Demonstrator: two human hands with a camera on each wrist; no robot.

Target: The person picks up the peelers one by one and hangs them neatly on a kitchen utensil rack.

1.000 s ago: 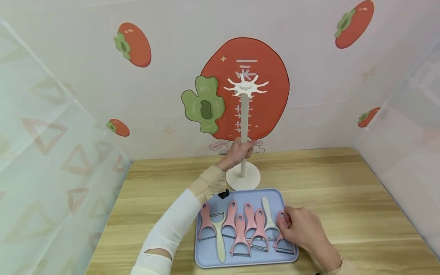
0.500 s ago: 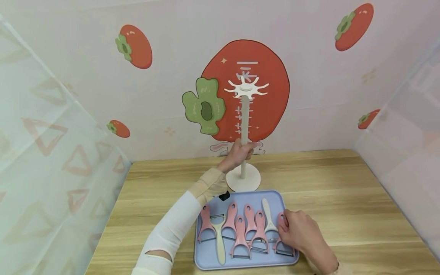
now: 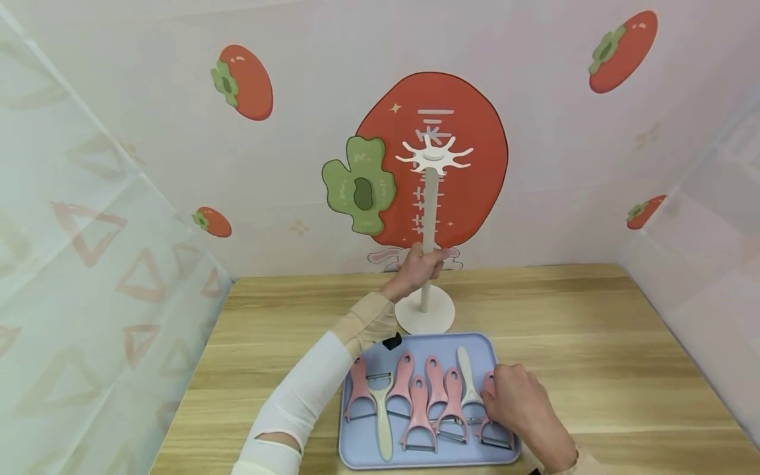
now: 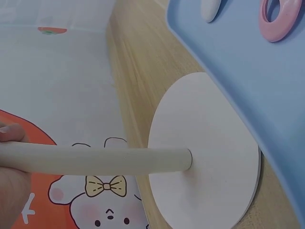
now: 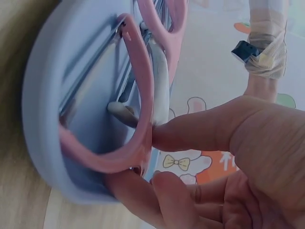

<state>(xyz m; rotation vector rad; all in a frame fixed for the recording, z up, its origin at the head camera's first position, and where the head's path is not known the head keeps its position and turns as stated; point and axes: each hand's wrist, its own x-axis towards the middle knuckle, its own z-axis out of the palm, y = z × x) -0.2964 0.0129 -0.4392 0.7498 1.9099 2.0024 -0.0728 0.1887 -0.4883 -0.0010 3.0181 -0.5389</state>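
My left hand [image 3: 417, 269] grips the pole of a white stand [image 3: 430, 204], whose top spreads into several curved hooks. In the left wrist view its round base [image 4: 209, 143] stands close against the tray. A pink peeler [image 5: 143, 81] lies at the right end of the blue tray [image 3: 359, 450]. My right hand [image 3: 525, 404] pinches its handle between thumb and fingers, and the hand covers part of that handle. The peeler's blade end is down in the tray, near the rim. Nothing hangs on the stand's hooks.
Several more pink peelers [image 3: 419, 402] lie in the tray, with a cream peeler [image 3: 382, 422] at left and a white peeler [image 3: 466, 376] near the right. The wooden table [image 3: 600, 369] ends at a wall [image 3: 546, 198] printed with red fruit.
The head view has shifted slightly. Both hands keep their hold, the left on the stand's pole and the right on the pink peeler, with no clear movement.
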